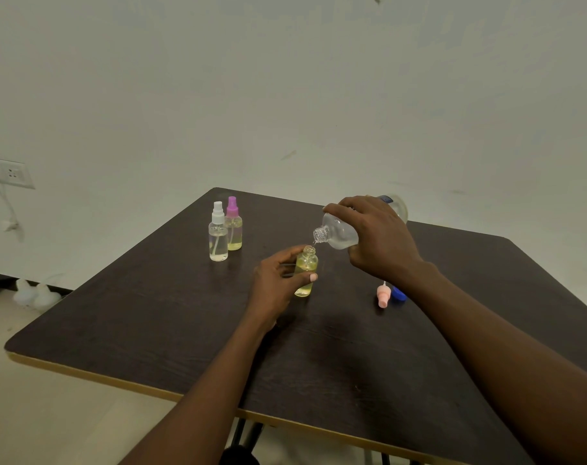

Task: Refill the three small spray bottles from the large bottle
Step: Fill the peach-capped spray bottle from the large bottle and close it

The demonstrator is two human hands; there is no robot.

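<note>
Now the right hand [377,239] grips the large bottle [340,231], tipped with its neck pointing left and down, just above and right of the open small spray bottle [305,271], which the left hand [278,280] holds upright mid-table.

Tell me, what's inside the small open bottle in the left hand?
Pale yellow liquid shows through the open spray bottle. The left hand wraps its middle, hiding part of it.

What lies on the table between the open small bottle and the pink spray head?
Nothing lies there. In the head view, the dark table is bare between the open small bottle, held by the left hand, and the pink spray head.
</note>
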